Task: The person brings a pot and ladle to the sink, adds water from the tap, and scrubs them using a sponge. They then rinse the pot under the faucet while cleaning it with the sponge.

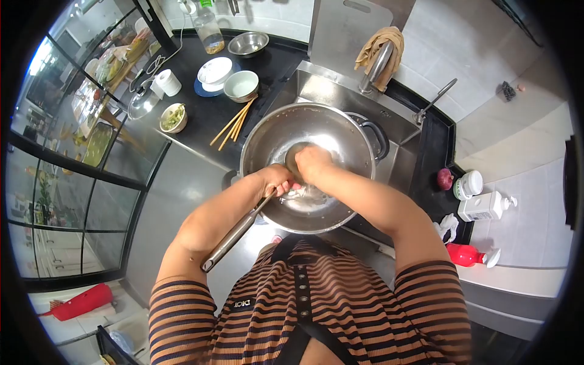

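Note:
A large stainless steel wok [261, 137] with dark side handles sits over the sink, with some wet white residue inside. Above its middle, my left hand [278, 177] is closed round the handle of a metal ladle [237, 233]. The long handle slants back toward my left forearm, and the round bowl end is over the wok. My right hand [313, 162] is closed at the bowl end, slightly blurred. Its fingertips are mostly hidden, and whether it also holds a cloth or sponge cannot be seen.
Chopsticks [234, 125], a pale bowl [241, 86], a bowl of green food [174, 118] and a steel bowl [248, 44] stand left of the sink [401, 159]. A cloth [389, 45] drapes the faucet. At right are an onion [444, 179] and pump bottles [480, 207].

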The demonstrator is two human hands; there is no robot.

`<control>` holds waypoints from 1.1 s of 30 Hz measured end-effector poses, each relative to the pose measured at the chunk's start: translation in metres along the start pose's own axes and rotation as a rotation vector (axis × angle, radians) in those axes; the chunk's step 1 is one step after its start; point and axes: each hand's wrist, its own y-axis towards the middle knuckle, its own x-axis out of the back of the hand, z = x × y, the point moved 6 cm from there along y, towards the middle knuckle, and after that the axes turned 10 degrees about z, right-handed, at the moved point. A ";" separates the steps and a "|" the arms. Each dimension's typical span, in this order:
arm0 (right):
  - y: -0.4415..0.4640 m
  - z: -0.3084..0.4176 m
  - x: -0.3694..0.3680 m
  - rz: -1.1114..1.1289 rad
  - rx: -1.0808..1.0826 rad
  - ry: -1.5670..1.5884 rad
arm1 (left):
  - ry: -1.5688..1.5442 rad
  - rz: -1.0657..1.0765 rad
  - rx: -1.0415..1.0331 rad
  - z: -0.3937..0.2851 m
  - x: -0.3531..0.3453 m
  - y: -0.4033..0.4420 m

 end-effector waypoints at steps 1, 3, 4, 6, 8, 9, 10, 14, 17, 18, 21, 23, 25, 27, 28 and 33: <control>0.002 -0.001 -0.001 0.034 0.000 0.059 | -0.005 -0.007 -0.007 -0.001 -0.003 -0.002; 0.008 -0.003 -0.009 0.103 0.003 0.183 | 0.009 -0.041 -0.029 0.000 0.005 0.006; 0.014 -0.011 -0.008 -0.061 0.049 0.417 | 0.038 -0.071 -0.035 -0.001 0.011 0.008; 0.016 -0.015 -0.012 -0.076 0.041 0.429 | 0.095 -0.142 -0.019 -0.008 0.006 -0.009; 0.008 -0.016 -0.008 0.078 0.015 0.230 | 0.257 -0.213 -0.115 -0.013 0.007 -0.006; 0.000 -0.018 -0.008 0.119 0.025 0.174 | 0.340 -0.247 -0.154 -0.014 0.008 -0.006; -0.009 -0.027 -0.011 0.161 0.034 0.115 | 0.552 -0.319 -0.163 -0.021 0.004 -0.018; -0.042 -0.055 -0.003 0.293 -0.150 0.033 | 0.269 -0.282 -0.334 -0.034 -0.009 -0.049; -0.030 -0.066 0.007 0.145 -0.088 -0.067 | 0.282 -0.244 -0.432 -0.034 -0.006 -0.054; -0.035 -0.061 0.021 -0.044 -0.078 0.024 | 0.320 -0.270 -0.433 -0.033 -0.006 -0.055; -0.054 -0.038 0.053 -0.489 0.024 0.284 | 0.430 -0.331 -0.474 -0.030 -0.005 -0.044; -0.065 -0.010 0.056 -0.616 0.205 0.439 | 0.471 -0.345 -0.524 -0.029 -0.004 -0.034; -0.056 0.004 0.035 -0.442 0.170 0.438 | 0.501 -0.363 -0.548 -0.031 -0.009 -0.039; -0.055 -0.005 0.024 -0.391 0.082 0.409 | 0.524 -0.364 -0.567 -0.031 -0.011 -0.044; -0.049 -0.014 0.016 -0.343 0.024 0.394 | 0.503 -0.348 -0.572 -0.031 -0.012 -0.044; -0.039 -0.046 -0.020 0.015 -0.168 0.172 | 0.447 -0.342 -0.653 -0.034 0.001 -0.037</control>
